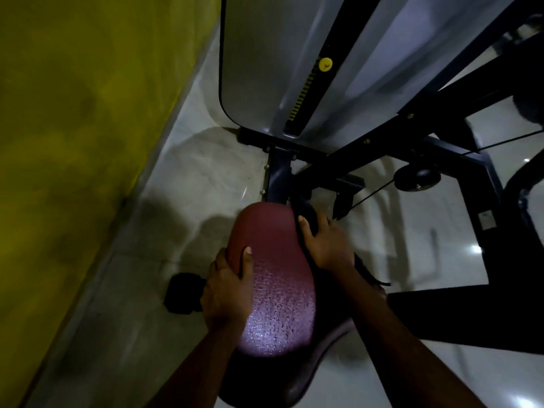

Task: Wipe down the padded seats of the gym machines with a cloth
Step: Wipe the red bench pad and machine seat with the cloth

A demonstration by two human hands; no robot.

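We see the left hand [228, 285] clasping the left edge of the red padded seat [276, 278], thumb laid flat on top and the other fingers [218, 263] curled down round the side. The right hand [326, 240] presses a dark cloth [307, 212] against the seat's right edge, fingers curled round the bunched fabric, which trails out below the wrist. The seat sits low before the grey machine panel [256, 69].

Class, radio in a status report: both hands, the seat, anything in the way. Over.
Left hand grips red seat by left edge. Right hand holds dark cloth at its right edge. Black frame close ahead, not blocking.
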